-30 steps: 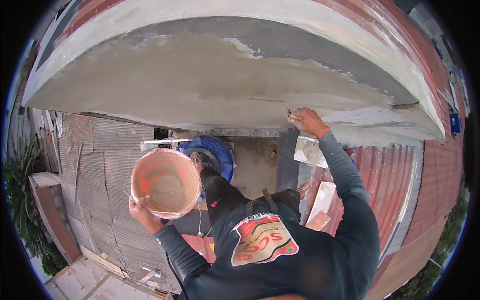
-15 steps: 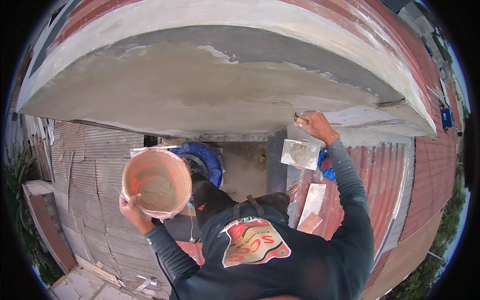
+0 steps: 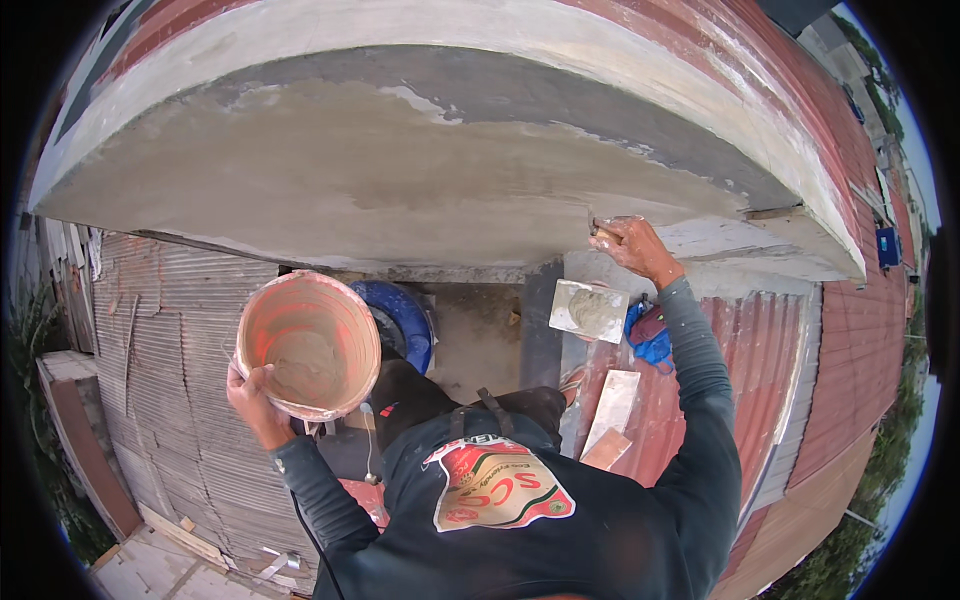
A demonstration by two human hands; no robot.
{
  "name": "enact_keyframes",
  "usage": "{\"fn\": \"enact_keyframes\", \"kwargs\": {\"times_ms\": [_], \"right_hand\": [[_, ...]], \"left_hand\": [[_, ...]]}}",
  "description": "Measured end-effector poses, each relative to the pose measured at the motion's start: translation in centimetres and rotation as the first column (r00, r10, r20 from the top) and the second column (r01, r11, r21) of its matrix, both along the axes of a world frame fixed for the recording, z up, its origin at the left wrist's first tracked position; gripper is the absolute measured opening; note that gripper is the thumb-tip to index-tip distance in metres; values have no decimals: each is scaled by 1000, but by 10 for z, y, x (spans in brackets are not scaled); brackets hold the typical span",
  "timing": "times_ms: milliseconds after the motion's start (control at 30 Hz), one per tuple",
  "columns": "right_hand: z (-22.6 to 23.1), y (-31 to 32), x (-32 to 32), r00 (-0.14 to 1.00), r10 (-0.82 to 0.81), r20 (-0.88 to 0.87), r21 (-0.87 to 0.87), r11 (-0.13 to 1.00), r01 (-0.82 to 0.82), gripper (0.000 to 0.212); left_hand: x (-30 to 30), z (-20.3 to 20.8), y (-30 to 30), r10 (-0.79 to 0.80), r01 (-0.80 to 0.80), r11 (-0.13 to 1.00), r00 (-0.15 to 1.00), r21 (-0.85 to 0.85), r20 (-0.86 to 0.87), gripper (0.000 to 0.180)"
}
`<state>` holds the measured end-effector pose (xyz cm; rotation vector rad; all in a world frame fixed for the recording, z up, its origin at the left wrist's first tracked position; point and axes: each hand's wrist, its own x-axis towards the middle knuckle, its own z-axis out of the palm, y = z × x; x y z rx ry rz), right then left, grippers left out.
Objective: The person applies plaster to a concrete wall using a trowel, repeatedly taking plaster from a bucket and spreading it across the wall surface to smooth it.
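Note:
My left hand (image 3: 258, 405) grips the near left rim of an orange-red bucket (image 3: 262, 310), its walls coated in wet grey plaster (image 3: 305, 368) that pools at the bottom. Up by the wall, my right hand (image 3: 640, 250) is closed around the handle of a trowel (image 3: 604, 233). The trowel's blade is edge-on and mostly hidden against the plastered wall (image 3: 400, 190). Smoothed, damp plaster covers much of this surface, with a darker grey band above it. Just below my right hand lies a pale square board (image 3: 562, 300) with a patch of plaster on it.
A blue round tub (image 3: 418, 325) stands behind the bucket. Corrugated grey roofing (image 3: 150, 390) spreads to the left, red roofing (image 3: 745, 390) to the right. Beneath my right arm lie a blue bag (image 3: 652, 345) and a pale plank (image 3: 613, 405). The wall's lower edge runs above my knees.
My left hand has raised the bucket slightly, toward the wall and left. My right hand with the trowel has shifted slightly right along the wall. The view has tilted a little.

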<state>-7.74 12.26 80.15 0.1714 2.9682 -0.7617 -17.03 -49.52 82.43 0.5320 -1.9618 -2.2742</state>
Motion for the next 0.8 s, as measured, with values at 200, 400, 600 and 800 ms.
{"fn": "enact_keyframes", "kwargs": {"times_ms": [200, 400, 600, 800], "right_hand": [[-27, 16, -42, 998, -34, 51, -184, 982, 43, 44], [74, -7, -33, 998, -33, -58, -285, 958, 15, 37], [-67, 24, -54, 957, -7, 291, -376, 918, 122, 32], [-114, 61, -20, 992, 72, -104, 116, 991, -60, 37]], "left_hand": [[4, -5, 5, -14, 14, 1000, 1000, -5, -1, 53], [10, -1, -7, 13, -13, 1000, 1000, 0, 12, 52], [6, -7, 4, -14, 14, 999, 1000, -44, 0, 50], [9, 17, 36, -73, 73, 997, 996, 7, -45, 48]]}}
